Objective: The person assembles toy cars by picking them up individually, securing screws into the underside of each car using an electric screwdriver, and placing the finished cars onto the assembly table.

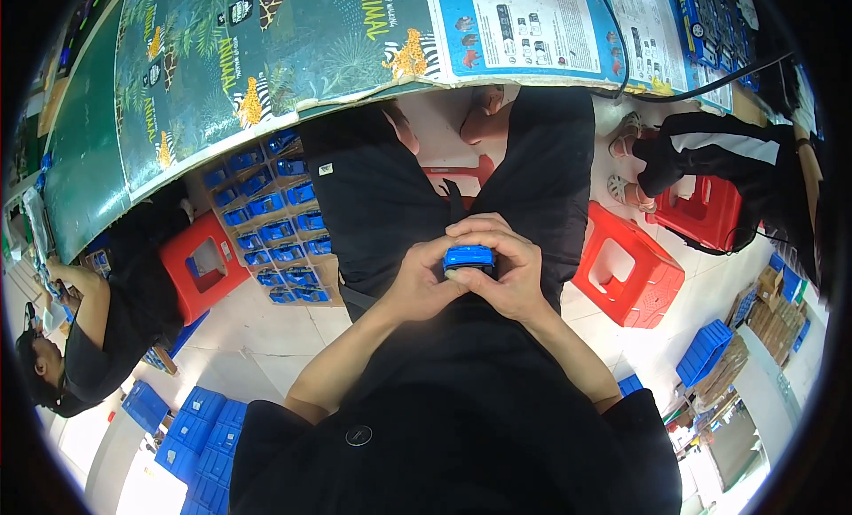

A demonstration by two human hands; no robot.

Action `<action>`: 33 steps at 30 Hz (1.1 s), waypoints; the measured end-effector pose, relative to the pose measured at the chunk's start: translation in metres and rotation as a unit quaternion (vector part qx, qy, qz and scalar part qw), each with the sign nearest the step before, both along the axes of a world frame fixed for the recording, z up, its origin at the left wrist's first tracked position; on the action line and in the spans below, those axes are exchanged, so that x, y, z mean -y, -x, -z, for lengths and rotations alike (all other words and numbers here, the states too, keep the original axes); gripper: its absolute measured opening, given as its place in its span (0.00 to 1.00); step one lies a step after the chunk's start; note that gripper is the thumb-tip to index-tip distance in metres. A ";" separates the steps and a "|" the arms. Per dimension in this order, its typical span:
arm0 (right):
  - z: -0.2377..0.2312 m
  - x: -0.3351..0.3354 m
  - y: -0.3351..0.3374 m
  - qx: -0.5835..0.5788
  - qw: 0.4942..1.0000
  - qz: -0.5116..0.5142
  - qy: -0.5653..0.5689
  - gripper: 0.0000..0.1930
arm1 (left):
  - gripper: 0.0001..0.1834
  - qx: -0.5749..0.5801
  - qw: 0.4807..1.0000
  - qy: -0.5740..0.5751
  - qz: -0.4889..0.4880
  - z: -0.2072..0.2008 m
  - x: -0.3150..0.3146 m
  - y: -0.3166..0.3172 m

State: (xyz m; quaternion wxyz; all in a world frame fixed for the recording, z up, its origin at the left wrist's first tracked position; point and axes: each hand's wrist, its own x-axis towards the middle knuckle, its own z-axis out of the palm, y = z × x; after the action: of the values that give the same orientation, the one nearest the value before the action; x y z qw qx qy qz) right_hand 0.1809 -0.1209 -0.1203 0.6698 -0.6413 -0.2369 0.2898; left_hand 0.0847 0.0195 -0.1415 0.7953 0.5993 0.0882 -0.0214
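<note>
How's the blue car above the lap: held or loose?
Held: left hand and right hand clasp the blue car from both sides.

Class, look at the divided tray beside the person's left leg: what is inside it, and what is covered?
Blue toy cars fill rows of compartments in the divided tray. The green tabletop covers its far end, so whatever lies there cannot be seen.

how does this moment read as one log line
left hand: on blue car | right hand: on it | box: blue cars, by left leg
</note>
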 end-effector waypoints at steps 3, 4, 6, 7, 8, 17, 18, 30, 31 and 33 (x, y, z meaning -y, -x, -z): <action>-0.004 -0.002 -0.002 0.039 0.999 -0.013 0.010 0.17 | 0.15 0.008 1.000 0.003 0.000 -0.004 0.000 -0.001; -0.004 -0.002 -0.001 0.039 0.999 -0.013 0.010 0.17 | 0.15 0.007 1.000 0.003 0.000 -0.004 0.001 -0.001; -0.002 -0.002 0.001 0.033 0.999 -0.001 0.013 0.16 | 0.14 0.008 1.000 -0.003 0.001 -0.002 0.002 -0.001; 0.000 -0.002 0.002 0.033 0.999 -0.002 0.013 0.16 | 0.14 0.008 1.000 -0.002 0.001 -0.002 0.002 -0.001; 0.003 -0.003 0.002 0.021 1.000 0.000 0.014 0.14 | 0.13 -0.004 1.000 0.000 -0.004 -0.001 0.002 -0.001; 0.018 -0.010 -0.005 -0.074 0.996 0.037 0.017 0.10 | 0.15 -0.059 0.997 0.042 -0.029 0.015 0.007 -0.007; 0.019 -0.013 -0.011 -0.107 0.993 0.032 0.028 0.09 | 0.16 -0.064 0.996 0.054 -0.041 0.015 0.005 -0.014; -0.107 -0.063 -0.206 0.252 0.883 0.329 -0.222 0.23 | 0.21 0.076 0.966 0.083 -0.231 -0.102 -0.085 -0.081; -0.111 -0.073 -0.228 0.271 0.880 0.317 -0.227 0.23 | 0.22 0.082 0.959 0.073 -0.262 -0.108 -0.093 -0.090; -0.129 -0.087 -0.257 0.211 0.908 0.245 -0.267 0.24 | 0.20 0.101 0.949 0.092 -0.285 -0.120 -0.106 -0.106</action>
State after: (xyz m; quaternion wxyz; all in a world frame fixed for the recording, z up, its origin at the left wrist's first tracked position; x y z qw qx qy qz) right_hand 0.4374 -0.0338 0.0085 0.8002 -0.5224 -0.2771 -0.0997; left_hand 0.1911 0.1258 -0.0219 0.8250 0.4721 0.1718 0.2589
